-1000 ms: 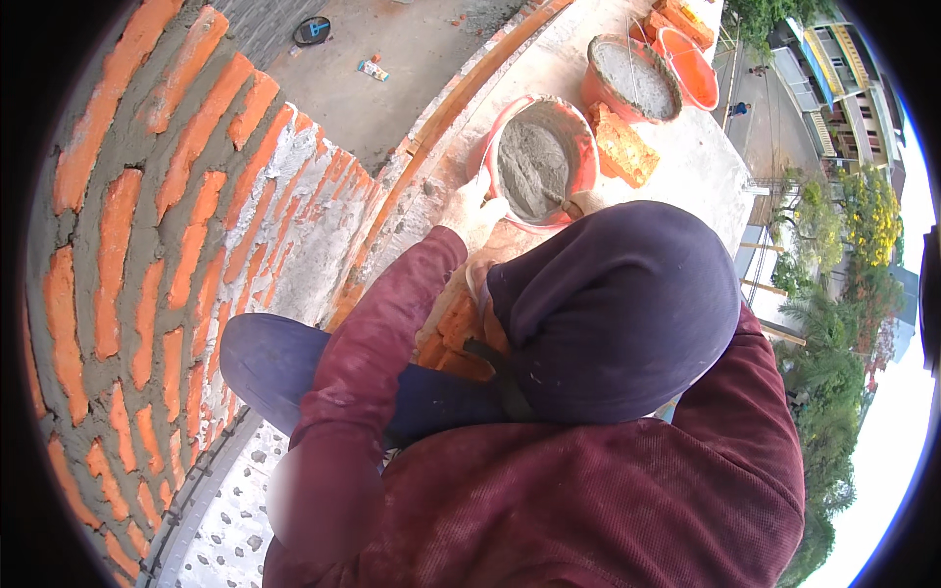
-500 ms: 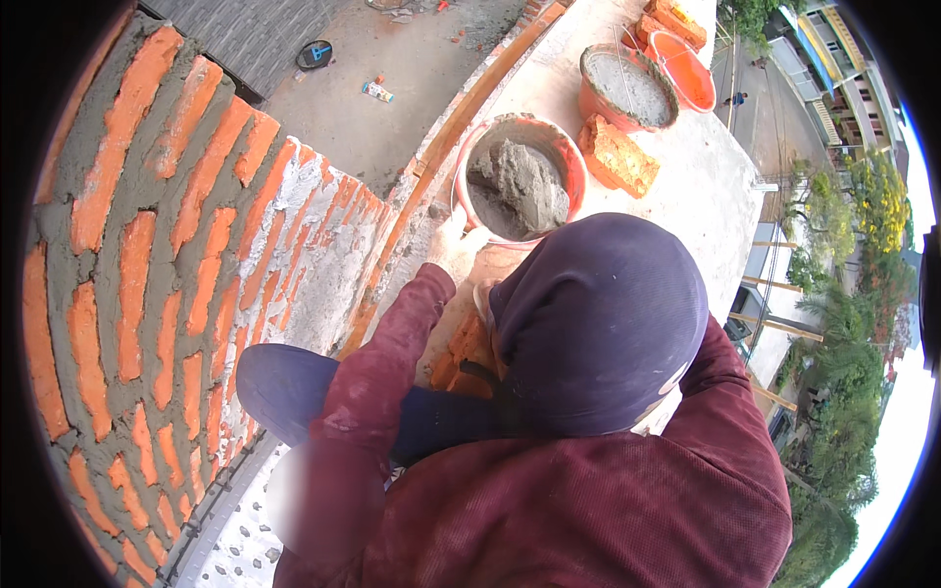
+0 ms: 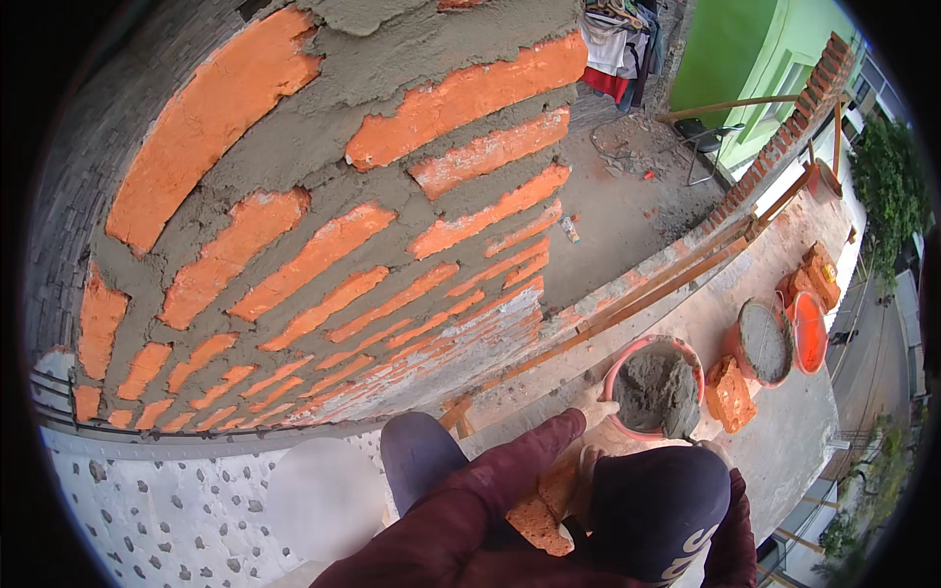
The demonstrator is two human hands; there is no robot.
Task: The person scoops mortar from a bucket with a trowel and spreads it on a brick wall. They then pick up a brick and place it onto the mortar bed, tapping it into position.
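Note:
My left hand (image 3: 595,406) grips the left rim of a reddish mortar bucket (image 3: 612,380), its fingers closed over the edge. Wet grey mortar (image 3: 652,387) lies inside, heaped toward the right side and reaching over the near-right rim. Just past that rim, my right hand (image 3: 717,453) shows only in part behind my dark-trousered right knee (image 3: 647,505). Its fingers look curled, but what they hold is hidden. Orange bricks (image 3: 537,524) lie below my left forearm, between my knees.
A brick wall with grey mortar joints (image 3: 333,245) rises close on my left. Beyond the bucket stand a broken brick (image 3: 730,394), a second mortar bucket (image 3: 766,343) and an orange bucket (image 3: 810,333). A wooden board (image 3: 627,304) runs along the ledge; the street drops away at right.
The view has swung left, so the brick wall fills more of it. My left hand stays at the bucket rim. My right hand now partly shows, and the mortar heap sits farther right.

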